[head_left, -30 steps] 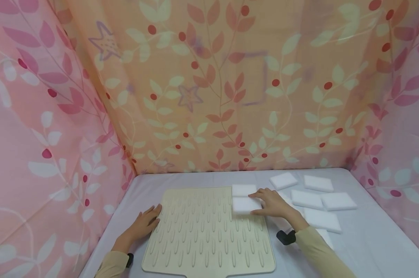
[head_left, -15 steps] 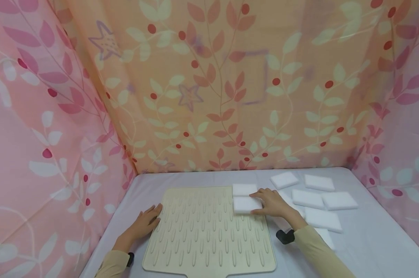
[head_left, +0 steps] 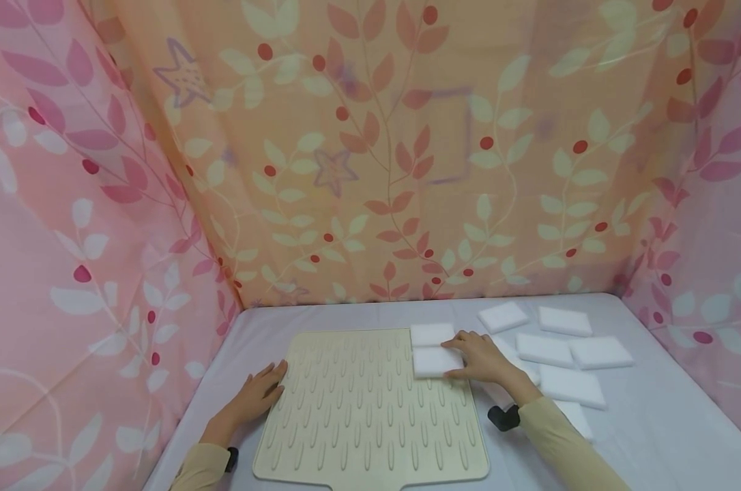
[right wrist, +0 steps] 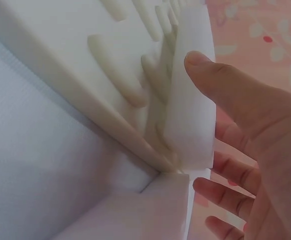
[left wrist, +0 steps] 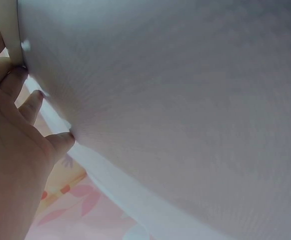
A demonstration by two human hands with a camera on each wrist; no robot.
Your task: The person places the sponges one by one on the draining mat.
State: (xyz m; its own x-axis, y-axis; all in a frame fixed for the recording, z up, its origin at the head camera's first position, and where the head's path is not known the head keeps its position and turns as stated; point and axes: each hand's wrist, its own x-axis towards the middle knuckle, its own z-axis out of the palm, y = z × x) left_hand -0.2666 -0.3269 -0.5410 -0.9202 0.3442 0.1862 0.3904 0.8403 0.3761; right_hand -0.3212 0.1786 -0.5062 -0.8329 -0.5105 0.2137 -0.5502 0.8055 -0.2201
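A cream mat (head_left: 358, 409) with raised oblong ridges lies on the white-covered table. At its far right corner, two white sponges sit one in front of the other. My right hand (head_left: 484, 359) holds the nearer sponge (head_left: 434, 363), with the thumb on its near side and the fingers toward its far side. In the right wrist view the thumb presses the edge of this sponge (right wrist: 190, 110). The farther sponge (head_left: 430, 334) lies right against it. My left hand (head_left: 254, 395) rests at the mat's left edge with its fingers extended. In the left wrist view its fingertips touch the cloth.
Several loose white sponges (head_left: 570, 387) lie scattered on the table (head_left: 665, 423) right of the mat, some partly hidden by my right arm. Floral curtains (head_left: 370, 204) enclose the table at the back and both sides. Black straps (head_left: 504, 417) show at both wrists.
The nearer sponge, blurred a second ago, now looks sharp in almost the same place. Both hands have stayed nearly still; the head view has shifted only slightly.
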